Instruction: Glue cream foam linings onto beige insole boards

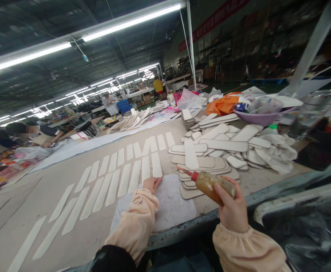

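My left hand is closed in a pinch on the near end of a white strip, at the right end of the front row. Several like strips lie in two slanting rows to its left. In my right hand is a squeeze bottle of brownish liquid, its red nozzle tilted up and left, apart from the strips. Beneath my left wrist lies a white sheet. Beyond the bottle is a loose pile of rounded, dark-edged pieces.
A purple basin with bagged items and an orange bag stand behind the pile. Crumpled white cloth lies at its right. The table edge runs close before me. A person in stripes works at far left.
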Motion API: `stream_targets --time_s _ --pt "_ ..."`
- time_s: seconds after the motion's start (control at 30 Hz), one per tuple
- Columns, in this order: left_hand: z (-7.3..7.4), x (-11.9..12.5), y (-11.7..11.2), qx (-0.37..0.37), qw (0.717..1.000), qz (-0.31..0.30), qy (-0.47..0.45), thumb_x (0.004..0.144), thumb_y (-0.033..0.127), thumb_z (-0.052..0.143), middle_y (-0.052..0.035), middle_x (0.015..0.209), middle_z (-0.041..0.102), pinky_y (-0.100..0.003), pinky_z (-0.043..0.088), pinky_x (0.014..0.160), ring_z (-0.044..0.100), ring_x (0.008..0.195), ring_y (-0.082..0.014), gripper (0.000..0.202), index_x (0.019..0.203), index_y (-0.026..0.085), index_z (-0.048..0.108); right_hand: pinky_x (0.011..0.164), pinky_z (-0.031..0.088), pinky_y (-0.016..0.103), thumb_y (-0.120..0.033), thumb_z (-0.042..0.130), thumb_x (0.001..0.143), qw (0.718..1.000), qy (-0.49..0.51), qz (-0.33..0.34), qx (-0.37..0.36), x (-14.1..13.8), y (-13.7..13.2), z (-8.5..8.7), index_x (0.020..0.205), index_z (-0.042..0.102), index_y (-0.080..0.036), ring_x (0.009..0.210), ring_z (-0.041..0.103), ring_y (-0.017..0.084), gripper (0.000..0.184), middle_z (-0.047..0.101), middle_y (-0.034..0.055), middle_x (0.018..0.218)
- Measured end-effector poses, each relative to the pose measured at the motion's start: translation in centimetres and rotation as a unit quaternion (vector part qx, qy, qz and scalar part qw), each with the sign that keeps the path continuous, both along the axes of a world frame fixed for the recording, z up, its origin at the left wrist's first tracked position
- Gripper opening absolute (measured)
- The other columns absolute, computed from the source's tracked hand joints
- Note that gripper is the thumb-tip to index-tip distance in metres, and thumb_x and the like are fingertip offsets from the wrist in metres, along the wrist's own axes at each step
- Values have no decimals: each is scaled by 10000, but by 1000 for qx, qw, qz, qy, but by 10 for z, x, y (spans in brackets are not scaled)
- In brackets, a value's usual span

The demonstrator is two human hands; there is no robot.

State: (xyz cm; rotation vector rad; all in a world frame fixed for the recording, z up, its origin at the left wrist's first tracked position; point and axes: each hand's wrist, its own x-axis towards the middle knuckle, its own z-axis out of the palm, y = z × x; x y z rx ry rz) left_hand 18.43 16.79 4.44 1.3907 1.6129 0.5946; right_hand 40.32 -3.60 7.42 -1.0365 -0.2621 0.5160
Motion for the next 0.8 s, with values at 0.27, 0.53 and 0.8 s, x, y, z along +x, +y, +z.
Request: stream_targets --time_s 0.27,0.53,0.8 --pt "-8 15 -4 -5 995 78 67 841 364 555 -54 802 639 -271 526 565 628 645 -136 367 1091 97 522 626 485 252 -317 792 603 998 38 -8 42 11 -4 5 1006 579 -199 712 555 143 471 607 6 822" --pt "-1 3 -2 64 988 103 94 773 483 542 -55 643 651 -254 473 435 632 517 -180 573 1181 87 472 586 504 246 -303 788 596 997 64 -30 41 20 -7 15 995 579 -196 699 577 145 462 604 1 822" --pt "-9 3 -14 56 986 68 141 827 257 455 -81 673 682 -263 490 522 641 553 -163 269 1018 127 592 583 511 263 -270 793 629 997 61 -7 36 23 -13 10 1021 616 -251 729 578 162 431 617 -9 857"
